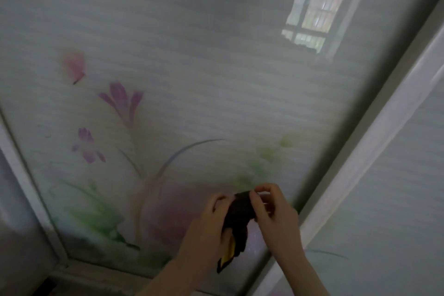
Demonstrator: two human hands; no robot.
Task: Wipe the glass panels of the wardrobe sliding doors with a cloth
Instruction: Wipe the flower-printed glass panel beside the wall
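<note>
Cloth (237,218), dark with yellow edge, bunched, pinched between left hand (206,228) and right hand (274,209) before frosted floral glass (192,79); no text.

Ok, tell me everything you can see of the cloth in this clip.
The cloth is dark, nearly black, soft and bunched into a crumpled wad, with a yellow patch showing near its lower hanging end. Both hands hold it in front of the lower part of the glass panel: the left hand grips its left side, the right hand pinches its top edge with the fingers. Whether it touches the glass cannot be told; it looks bunched rather than spread for wiping.
</note>
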